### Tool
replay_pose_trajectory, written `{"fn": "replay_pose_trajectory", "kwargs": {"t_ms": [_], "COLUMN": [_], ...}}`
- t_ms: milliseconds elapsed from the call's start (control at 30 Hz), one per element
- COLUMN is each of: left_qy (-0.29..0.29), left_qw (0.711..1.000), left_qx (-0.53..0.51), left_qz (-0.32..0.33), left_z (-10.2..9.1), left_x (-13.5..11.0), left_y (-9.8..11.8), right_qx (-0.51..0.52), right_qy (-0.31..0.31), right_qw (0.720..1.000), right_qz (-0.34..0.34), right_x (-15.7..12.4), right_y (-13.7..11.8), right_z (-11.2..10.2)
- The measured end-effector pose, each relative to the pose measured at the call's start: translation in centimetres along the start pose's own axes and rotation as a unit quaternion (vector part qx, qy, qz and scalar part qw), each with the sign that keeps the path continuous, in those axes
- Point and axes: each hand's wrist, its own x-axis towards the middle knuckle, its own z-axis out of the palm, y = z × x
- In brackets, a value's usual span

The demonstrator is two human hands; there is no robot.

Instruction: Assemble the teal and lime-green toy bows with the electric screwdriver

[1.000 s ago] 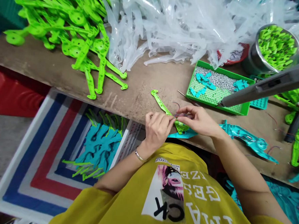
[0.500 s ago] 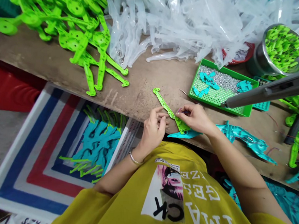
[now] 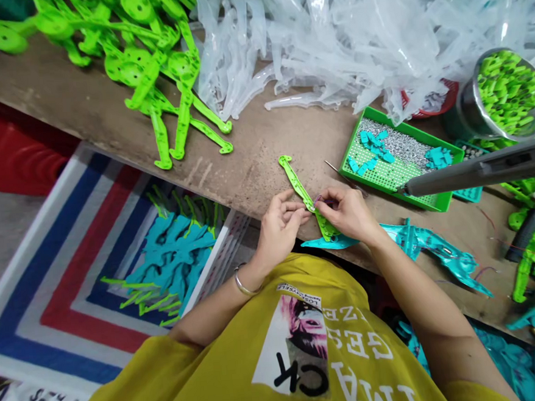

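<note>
A long, hooked green plastic part (image 3: 297, 181) lies at the bench's front edge, its wide end over a teal plastic shell (image 3: 329, 243). My left hand (image 3: 281, 224) is beside it on the left, thumb and fingertips brought together at its edge; what they pinch is too small to make out. From the right, my right hand (image 3: 349, 213) pinches a thin purple wire (image 3: 326, 200) against the middle of the green part and covers some of its wide end. Another teal shell (image 3: 435, 247) lies to the right of my right forearm.
A green tray (image 3: 395, 158) holds screws and small teal pieces, with a grey electric screwdriver (image 3: 480, 170) reaching over it. Green parts (image 3: 148, 68) and translucent parts (image 3: 329, 37) are piled behind. A metal can (image 3: 466, 104) of green pieces stands right; a striped crate (image 3: 67, 282) sits left.
My left hand has shifted slightly right, its thumb and fingertips coming in against the green part. My right hand stays at the wire with a small shift. The view has moved a little.
</note>
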Motion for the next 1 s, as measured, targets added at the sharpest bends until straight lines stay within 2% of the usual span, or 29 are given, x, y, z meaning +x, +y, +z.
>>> {"fn": "replay_pose_trajectory", "kwargs": {"t_ms": [233, 367, 567, 767, 900, 1000], "left_qy": [-0.016, -0.012, -0.024, -0.074, -0.076, -0.062], "left_qw": [0.999, 0.996, 0.997, 0.992, 0.992, 0.995], "left_qx": [-0.037, -0.077, -0.071, -0.099, -0.096, -0.071], "left_qz": [-0.004, -0.032, -0.036, -0.015, -0.021, -0.014], "left_z": [1.3, 1.8, 1.5, 0.8, 0.6, 0.6], "left_x": [0.3, 0.5, 0.9, 0.7, 0.5, 0.5], "left_y": [-0.1, -0.1, -0.2, -0.6, -0.8, -0.9], "right_qx": [0.047, 0.048, 0.04, 0.019, -0.043, -0.171], "right_qy": [-0.001, 0.005, 0.017, 0.048, 0.059, 0.064], "right_qw": [0.999, 0.999, 0.999, 0.997, 0.994, 0.976], "right_qz": [0.001, -0.016, -0.009, -0.059, -0.086, -0.121], "right_x": [-0.9, -1.3, -2.1, -3.0, -4.3, -5.5], "right_y": [0.1, -0.2, -0.1, 0.0, -0.8, -1.9], "right_z": [-0.5, -0.9, -1.1, -0.5, 0.3, 1.4]}}
